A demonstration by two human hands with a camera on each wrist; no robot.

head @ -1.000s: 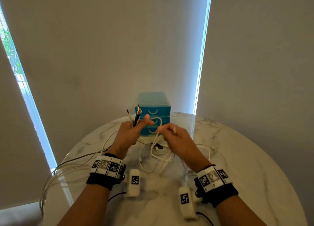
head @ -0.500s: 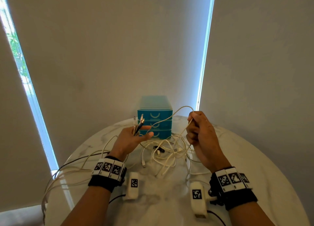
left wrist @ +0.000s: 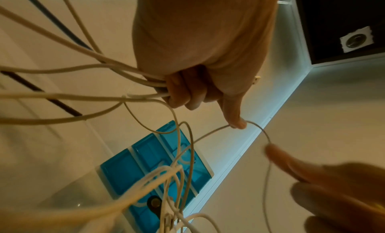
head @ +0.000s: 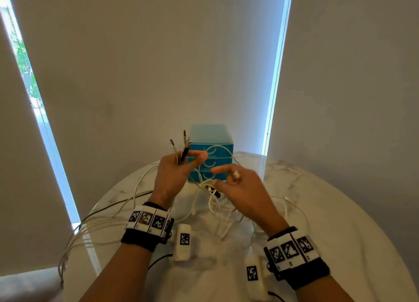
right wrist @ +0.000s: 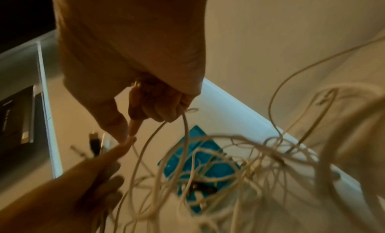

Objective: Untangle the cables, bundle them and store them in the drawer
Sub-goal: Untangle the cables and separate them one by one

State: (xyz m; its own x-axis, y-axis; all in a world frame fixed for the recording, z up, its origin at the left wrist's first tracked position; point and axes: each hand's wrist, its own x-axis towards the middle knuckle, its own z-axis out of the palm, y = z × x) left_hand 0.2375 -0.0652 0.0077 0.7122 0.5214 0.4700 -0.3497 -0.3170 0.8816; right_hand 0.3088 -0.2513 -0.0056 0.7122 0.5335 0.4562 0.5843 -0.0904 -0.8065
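Tangled white cables (head: 213, 202) (mostly) before blue drawers (head: 221, 146)

Head view high, facing down; wrist views close; all share drawer unit (head: 210, 152).

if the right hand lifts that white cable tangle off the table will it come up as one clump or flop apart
Probably a loose, floppy clump: the white cable tangle is thin cords looped through each other. Strands would likely sag and trail, as the loops over the table edge already droop. It likely drags on the ends that the left hand grips.

The worktop (head: 340, 222) is glossy white marble with grey veins. The drawer unit (head: 212, 136) is translucent blue plastic. The cables (head: 213, 208) look smooth.
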